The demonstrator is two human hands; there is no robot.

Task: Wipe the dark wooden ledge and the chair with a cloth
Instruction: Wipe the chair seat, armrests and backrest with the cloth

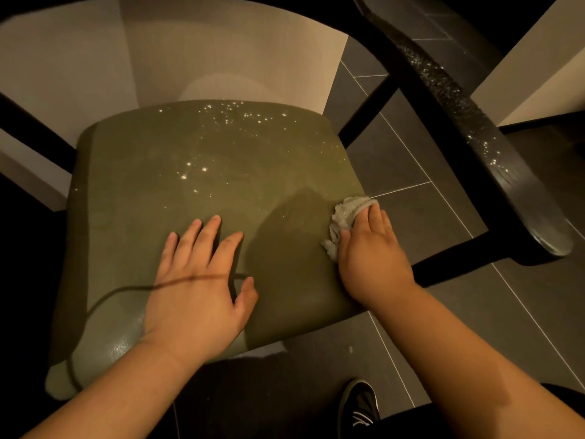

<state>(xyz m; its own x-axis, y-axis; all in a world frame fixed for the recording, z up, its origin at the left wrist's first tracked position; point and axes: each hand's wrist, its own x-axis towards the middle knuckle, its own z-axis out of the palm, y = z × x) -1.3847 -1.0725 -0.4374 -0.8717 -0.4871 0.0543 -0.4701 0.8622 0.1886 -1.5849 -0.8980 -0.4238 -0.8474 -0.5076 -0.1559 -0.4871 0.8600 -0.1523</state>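
Observation:
An olive-green chair seat [177, 172] fills the middle of the head view, with shiny droplets scattered over its far half. My left hand [199, 280] lies flat on the seat's near part, fingers straight and spread. My right hand [373, 251] presses a crumpled whitish cloth [345, 217] against the seat's right edge, fingers straight over it. The chair's black armrest [468, 122] runs along the right and is speckled with droplets. The dark wooden ledge is not in view.
Dark grey floor tiles [427, 172] lie to the right of and below the chair. A pale wall [95, 58] stands behind the curved black chair back [221, 7]. My black shoe [359, 407] is on the floor near the seat's front. A thin dark cord's shadow crosses my left wrist.

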